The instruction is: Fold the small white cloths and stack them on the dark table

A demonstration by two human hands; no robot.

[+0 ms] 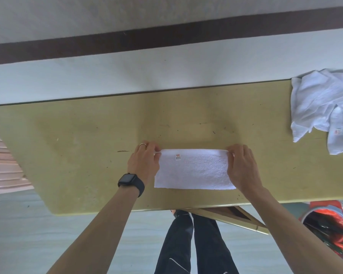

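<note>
The fingers of the left hand are pressed together and pinch the far left corner of the white cloth; the fingers of the right hand pinch the far right corner in the same way. The cloth lies flat between the two hands, its far hem stretched from one pinch to the other along the 12 o'clock side, its near edge towards 6 o'clock; the left hand sits at its 9 o'clock end and the right hand at its 3 o'clock end. A small printed label shows near the far left corner.

The cloth looks like a wide strip, probably doubled over once, so I judge this one to be mid-fold, with at least one more fold to come; no finished stack shows anywhere on the tabletop. At about 2 o'clock from the cloth, well apart at the tabletop's far right end, lies a crumpled pile of white cloths, not yet folded; most of the task seems left to do.
</note>
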